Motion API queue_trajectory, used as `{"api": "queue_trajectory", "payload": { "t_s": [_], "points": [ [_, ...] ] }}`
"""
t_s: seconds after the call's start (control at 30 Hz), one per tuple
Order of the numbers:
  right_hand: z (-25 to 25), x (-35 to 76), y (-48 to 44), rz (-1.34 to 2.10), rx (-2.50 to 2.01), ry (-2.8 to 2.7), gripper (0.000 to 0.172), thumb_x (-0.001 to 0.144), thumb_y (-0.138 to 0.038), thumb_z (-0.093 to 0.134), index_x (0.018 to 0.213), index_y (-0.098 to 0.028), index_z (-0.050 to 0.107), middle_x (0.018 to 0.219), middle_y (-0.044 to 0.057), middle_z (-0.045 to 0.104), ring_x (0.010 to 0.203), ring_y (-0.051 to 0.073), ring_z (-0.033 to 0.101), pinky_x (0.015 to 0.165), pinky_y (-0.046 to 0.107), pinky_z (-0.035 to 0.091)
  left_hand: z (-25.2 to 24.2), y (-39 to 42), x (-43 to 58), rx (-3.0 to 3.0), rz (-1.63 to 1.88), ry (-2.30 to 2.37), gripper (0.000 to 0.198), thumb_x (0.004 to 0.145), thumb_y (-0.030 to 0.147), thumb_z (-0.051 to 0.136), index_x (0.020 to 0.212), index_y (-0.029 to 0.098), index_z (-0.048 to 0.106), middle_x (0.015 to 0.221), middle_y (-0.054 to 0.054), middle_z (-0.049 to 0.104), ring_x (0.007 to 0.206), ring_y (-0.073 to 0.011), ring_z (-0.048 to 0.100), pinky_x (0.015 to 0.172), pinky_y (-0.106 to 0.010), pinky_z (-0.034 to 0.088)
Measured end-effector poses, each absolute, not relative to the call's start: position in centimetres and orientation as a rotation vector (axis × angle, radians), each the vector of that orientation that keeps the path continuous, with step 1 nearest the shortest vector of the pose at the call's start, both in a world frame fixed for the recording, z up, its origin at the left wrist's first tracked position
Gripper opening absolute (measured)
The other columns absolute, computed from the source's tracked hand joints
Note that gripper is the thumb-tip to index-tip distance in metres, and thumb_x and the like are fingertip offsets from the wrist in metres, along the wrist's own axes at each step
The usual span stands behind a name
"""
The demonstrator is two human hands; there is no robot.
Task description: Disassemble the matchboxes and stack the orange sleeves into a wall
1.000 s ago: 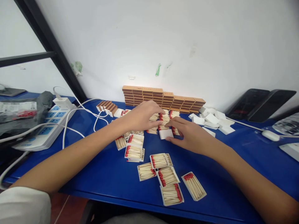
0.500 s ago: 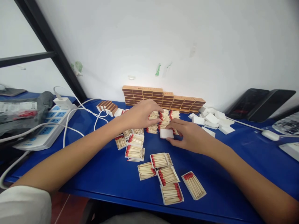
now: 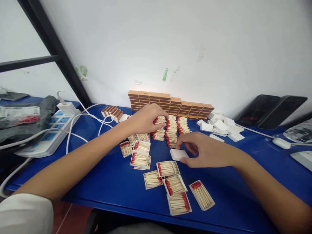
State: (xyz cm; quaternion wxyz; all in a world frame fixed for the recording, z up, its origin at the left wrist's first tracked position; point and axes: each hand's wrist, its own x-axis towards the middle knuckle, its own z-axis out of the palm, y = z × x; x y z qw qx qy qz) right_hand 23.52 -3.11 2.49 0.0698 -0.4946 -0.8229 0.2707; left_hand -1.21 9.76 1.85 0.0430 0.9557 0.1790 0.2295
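My right hand (image 3: 202, 148) holds a small white matchbox tray (image 3: 178, 154) between thumb and fingers, just in front of the loose matches. What the tray contains is hidden from this side. My left hand (image 3: 148, 118) reaches over the left pile of matches (image 3: 159, 134), thumb and fingers apart. To its right lie a middle pile of matches (image 3: 171, 130) and a right pile of matches (image 3: 182, 125), red heads to the left. Nearer me sit several filled trays, among them a tray of matches (image 3: 175, 184) and a separate tray of matches (image 3: 201, 195).
Behind the piles, brown matchboxes (image 3: 149, 100) are stacked against the wall. White empty-looking trays (image 3: 220, 125) are heaped at right, near two dark phones (image 3: 281, 110). At left are a power strip (image 3: 52, 133), white cables (image 3: 73, 130) and more matchboxes (image 3: 112, 112).
My right hand has drawn the white tray toward me and slightly right, away from the match piles. My left hand has barely moved.
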Motion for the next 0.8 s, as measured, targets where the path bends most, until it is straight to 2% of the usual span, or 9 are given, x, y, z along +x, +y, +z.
{"api": "queue_trajectory", "payload": {
  "t_s": [0.27, 0.37, 0.47, 0.57, 0.63, 0.8],
  "points": [
    [3.1, 24.9, -2.7, 0.693, -1.528, -2.403, 0.027, 0.085, -0.045, 0.074, 0.103, -0.024, 0.07, 0.069, -0.002, 0.06, 0.06, 0.016, 0.055, 0.056, 0.03, 0.042, 1.8, 9.8, -1.2, 2.914, 0.716, 0.521, 0.022, 0.096, 0.027, 0.069, 0.116, 0.019, 0.073, 0.115, -0.008, 0.076, 0.111, -0.0245, 0.067, 0.101, -0.042, 0.05],
    [3.9, 29.2, -1.7, 0.431, -1.697, -2.205, 0.038, 0.087, -0.059, 0.072, 0.102, -0.024, 0.07, 0.066, -0.001, 0.059, 0.055, 0.015, 0.051, 0.055, 0.032, 0.04, 1.9, 9.8, -1.2, 2.911, 0.714, 0.511, 0.021, 0.096, 0.027, 0.067, 0.115, 0.02, 0.073, 0.114, -0.008, 0.076, 0.111, -0.0244, 0.067, 0.101, -0.042, 0.05],
    [4.1, 34.1, -0.5, 0.071, -1.981, -2.001, 0.044, 0.085, -0.066, 0.074, 0.094, -0.023, 0.07, 0.067, 0.005, 0.062, 0.055, 0.019, 0.054, 0.058, 0.037, 0.04, 1.9, 9.6, -1.2, 2.904, 0.705, 0.512, 0.021, 0.097, 0.028, 0.066, 0.115, 0.02, 0.073, 0.115, -0.008, 0.076, 0.11, -0.0244, 0.067, 0.1, -0.042, 0.05],
    [4.0, 35.7, -0.4, -0.047, -1.951, -2.036, 0.045, 0.084, -0.068, 0.073, 0.094, -0.024, 0.07, 0.076, 0.009, 0.068, 0.061, 0.023, 0.059, 0.06, 0.04, 0.044, 2.0, 9.5, -1.1, 2.908, 0.681, 0.517, 0.021, 0.097, 0.029, 0.067, 0.114, 0.02, 0.074, 0.114, -0.009, 0.076, 0.111, -0.0251, 0.067, 0.1, -0.042, 0.05],
    [4.0, 33.6, -1.3, 0.02, -1.791, -2.114, 0.042, 0.091, -0.066, 0.066, 0.103, -0.027, 0.072, 0.086, 0.009, 0.071, 0.065, 0.023, 0.06, 0.062, 0.04, 0.046, 2.0, 9.4, -1.0, 2.915, 0.663, 0.516, 0.021, 0.097, 0.029, 0.067, 0.114, 0.02, 0.074, 0.113, -0.009, 0.076, 0.111, -0.0253, 0.067, 0.1, -0.042, 0.05],
    [3.3, 23.6, -5.4, 0.599, -1.363, -2.413, 0.029, 0.095, -0.049, 0.07, 0.114, -0.028, 0.072, 0.094, 0.003, 0.072, 0.073, 0.018, 0.063, 0.066, 0.035, 0.051, 1.8, 9.5, -0.9, 2.91, 0.659, 0.529, 0.024, 0.096, 0.028, 0.068, 0.118, 0.02, 0.073, 0.117, -0.008, 0.076, 0.113, -0.025, 0.066, 0.102, -0.042, 0.05]
  ]
}}
